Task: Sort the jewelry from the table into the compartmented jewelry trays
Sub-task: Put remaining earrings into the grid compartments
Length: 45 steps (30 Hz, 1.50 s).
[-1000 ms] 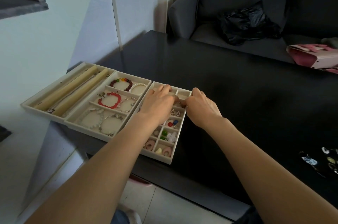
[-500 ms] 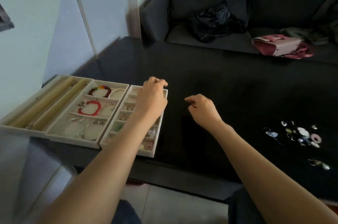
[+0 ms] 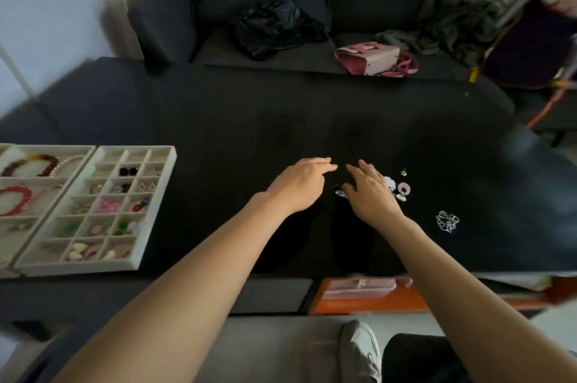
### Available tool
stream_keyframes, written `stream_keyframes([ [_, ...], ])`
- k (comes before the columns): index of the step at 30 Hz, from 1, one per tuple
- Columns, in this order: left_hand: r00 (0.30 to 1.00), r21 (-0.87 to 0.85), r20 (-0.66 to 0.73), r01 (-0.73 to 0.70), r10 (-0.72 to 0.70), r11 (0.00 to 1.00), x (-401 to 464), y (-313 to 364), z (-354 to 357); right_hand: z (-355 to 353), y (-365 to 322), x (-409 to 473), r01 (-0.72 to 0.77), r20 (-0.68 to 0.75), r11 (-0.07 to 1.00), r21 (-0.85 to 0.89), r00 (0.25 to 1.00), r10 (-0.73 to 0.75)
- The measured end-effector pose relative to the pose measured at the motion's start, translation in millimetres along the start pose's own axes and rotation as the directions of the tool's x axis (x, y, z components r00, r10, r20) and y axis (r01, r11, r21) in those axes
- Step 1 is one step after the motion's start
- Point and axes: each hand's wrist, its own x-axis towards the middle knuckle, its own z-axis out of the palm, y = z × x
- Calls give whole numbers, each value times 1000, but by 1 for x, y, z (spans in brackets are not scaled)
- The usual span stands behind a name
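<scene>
Jewelry (image 3: 401,190) is lying loose on the black bench (image 3: 249,120), a small cluster of pale and pink pieces just right of the right hand (image 3: 370,195), partly hidden under it, with a silver chain (image 3: 448,221) lying apart, further right and nearer the person. Well to the left of both hands, the compartmented tray (image 3: 156,201) is sitting at the bench's edge, many cells already filled, with a bracelet tray (image 3: 37,182) touching its left side.

These pieces are probably light, small and hard, likely to skid on the smooth top, so each wants a fingertip pinch at its edge; the chain is limp and will bunch, so lifting it from the middle of the heap looks safest.

Both forearms are reaching forward, palms down. The left hand (image 3: 299,186) is hovering with its grip spread and empty, fingers pointing right. The right hand's fingers are extended and slightly fanned over the cluster; whether they are touching a piece I cannot tell, as the view is blurred.
</scene>
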Motion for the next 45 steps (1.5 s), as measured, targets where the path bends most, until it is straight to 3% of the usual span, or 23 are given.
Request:
stream_keyframes([
  [3,982,106,185,-63,43,992,12,8,27,-2,29,-2,-55,43,998,-5,998,55],
  [6,973,218,232,-72,20,973,17,6,45,-3,47,-2,-87,75,996,5,993,86],
  [12,998,293,6,51,-55,955,30,0,57,-4,56,3,49,-15,998,-28,999,-50],
  [16,983,345,-183,56,9,937,40,-5,61,1,60,9,112,-89,991,-77,989,-119],
  [20,969,355,-244,55,36,933,44,-2,52,0,58,13,105,-167,992,-73,979,-116],
  [27,970,16,-185,165,-159,986,46,1,38,-11,46,19,152,-215,969,-196,957,-194],
  [29,952,-217,-169,216,-255,952,46,1,34,-15,40,22,151,-242,986,-76,956,-165],
  [31,930,-459,-131,249,-342,853,43,2,27,-20,31,24,78,-253,966,245,967,-14],
  [33,921,-640,-89,239,-379,731,38,2,19,-25,22,26,-76,-136,765,639,968,210],
  [35,919,-758,-56,215,-391,615,30,1,10,-31,13,24,-221,91,397,891,943,321],
  [37,917,-830,-27,201,-398,520,21,-1,1,-38,5,19,-311,279,63,948,912,300],
  [39,915,-877,-5,190,-405,440,12,-4,-9,-40,-5,13,-361,379,-117,925,891,251],
  [40,916,-894,-2,179,-402,412,7,-5,-14,-39,-10,11,-379,393,-107,919,889,236],
  [43,923,-912,-17,143,-385,384,-8,-8,-32,-32,-31,5,-366,332,295,882,930,160],
  [45,924,-914,-37,123,-381,386,-20,-9,-44,-29,-51,-1,-298,313,450,842,949,44],
])
